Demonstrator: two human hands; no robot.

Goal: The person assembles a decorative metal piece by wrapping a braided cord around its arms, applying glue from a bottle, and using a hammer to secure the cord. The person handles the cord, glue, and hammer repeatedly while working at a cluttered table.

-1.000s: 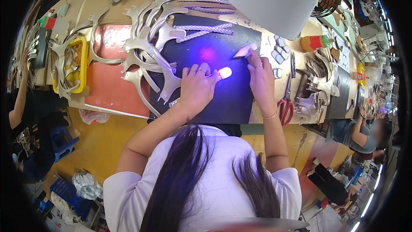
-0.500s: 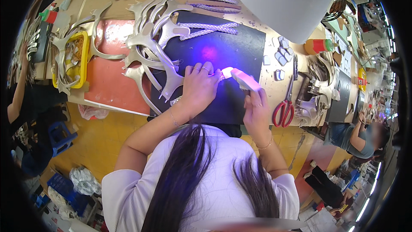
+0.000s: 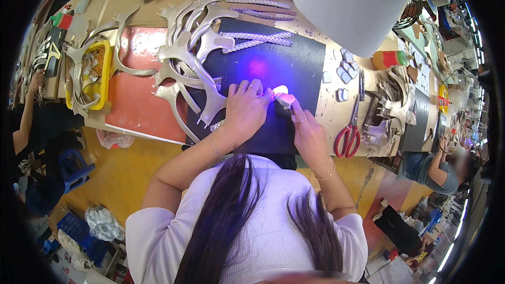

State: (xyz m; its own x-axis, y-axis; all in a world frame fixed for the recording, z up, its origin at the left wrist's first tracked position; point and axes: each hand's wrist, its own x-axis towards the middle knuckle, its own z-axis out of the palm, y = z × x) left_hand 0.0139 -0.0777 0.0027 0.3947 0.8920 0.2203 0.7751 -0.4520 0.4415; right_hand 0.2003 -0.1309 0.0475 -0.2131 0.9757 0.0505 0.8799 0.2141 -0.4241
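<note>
My left hand (image 3: 246, 106) is closed over a silver braided strap (image 3: 216, 125), whose lower end shows below the wrist side of the hand. At its fingertips a small pale tip (image 3: 279, 90) glows white and pink under the light. My right hand (image 3: 310, 135) pinches a small pale block (image 3: 285, 99) with a grey underside, right against that tip; whether the two touch I cannot tell. Both hands are over a black mat (image 3: 302, 55). Two more braided straps (image 3: 258, 41) lie crossed at the mat's far edge.
Curved metallic-beige frame pieces (image 3: 211, 97) pile up left of my hands. To the right are red-handled scissors (image 3: 348, 139), small grey-edged blocks (image 3: 345, 70) and an orange bottle (image 3: 388, 59). A large white lamp shade (image 3: 352, 5) hangs overhead. Another person's hand (image 3: 37, 81) is at far left.
My right hand has shifted slightly left, and the pale block has tilted and moved down and left, close to my left fingertips. My left hand stays nearly in place.
</note>
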